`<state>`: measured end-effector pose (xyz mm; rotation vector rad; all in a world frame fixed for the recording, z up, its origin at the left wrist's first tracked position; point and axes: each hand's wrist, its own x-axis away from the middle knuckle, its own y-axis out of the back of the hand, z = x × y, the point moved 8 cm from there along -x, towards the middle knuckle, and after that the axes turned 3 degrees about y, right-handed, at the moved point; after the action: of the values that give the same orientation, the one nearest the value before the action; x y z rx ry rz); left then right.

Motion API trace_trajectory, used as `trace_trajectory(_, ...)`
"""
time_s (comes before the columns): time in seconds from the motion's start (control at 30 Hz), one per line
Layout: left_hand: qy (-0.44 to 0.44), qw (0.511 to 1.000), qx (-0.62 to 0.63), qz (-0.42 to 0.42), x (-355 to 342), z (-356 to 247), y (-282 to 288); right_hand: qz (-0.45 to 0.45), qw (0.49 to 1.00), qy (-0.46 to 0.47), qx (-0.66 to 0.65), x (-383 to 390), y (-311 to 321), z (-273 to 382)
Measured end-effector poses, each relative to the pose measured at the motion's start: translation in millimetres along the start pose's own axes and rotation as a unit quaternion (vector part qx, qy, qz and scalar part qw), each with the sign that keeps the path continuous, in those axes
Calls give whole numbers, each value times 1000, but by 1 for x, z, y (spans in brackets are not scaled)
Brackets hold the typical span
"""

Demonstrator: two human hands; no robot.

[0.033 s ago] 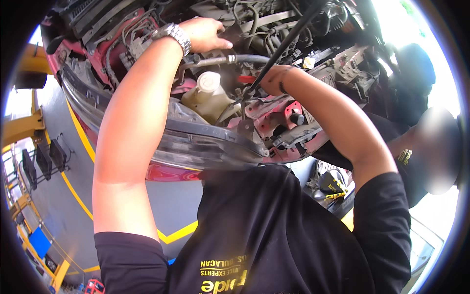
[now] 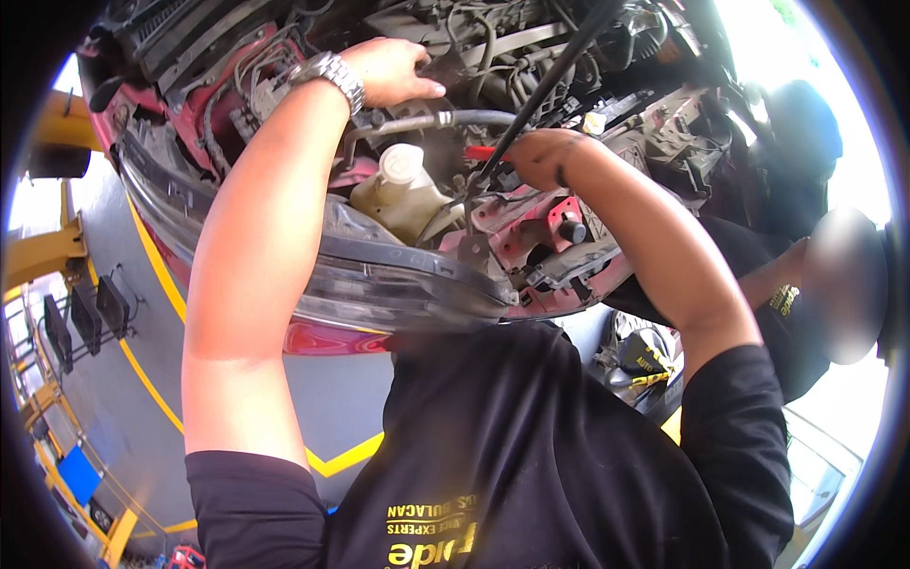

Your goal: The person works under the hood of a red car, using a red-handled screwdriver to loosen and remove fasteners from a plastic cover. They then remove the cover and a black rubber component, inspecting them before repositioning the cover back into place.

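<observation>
Jutting from the right hand [image 2: 542,158] is a bright red handle [image 2: 482,153].

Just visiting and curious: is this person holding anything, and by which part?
A red object juts from the right hand, apparently held; which part is gripped is hidden. The left hand shows nothing held.

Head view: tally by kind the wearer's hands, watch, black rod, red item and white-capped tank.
Hands: 2 (left hand, right hand)
Watch: 1
Black rod: 1
Red item: 1
Tank: 1
Total: 6
</observation>
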<state>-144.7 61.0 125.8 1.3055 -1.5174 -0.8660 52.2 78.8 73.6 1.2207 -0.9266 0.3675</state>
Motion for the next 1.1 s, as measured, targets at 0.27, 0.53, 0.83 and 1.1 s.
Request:
trace_trajectory(0.27, -97, 963, 101, -228, 34, -56, 63, -515, 706, -152, -462, 218, -76, -73)
trace_trajectory(0.53, -335, 764, 280, -476, 174, -150, 110, -536, 500, -156, -662, 239, -235, -63)
trace_trajectory(0.83, 97, 986, 81, 110, -41, -238, -92, -642, 639, -145, -398, 231, -196, -120)
trace_trajectory(1.1, 114, 955, 201, 188, -108, -198, -180, -624, 662, -74, -409, 196, -201, -157)
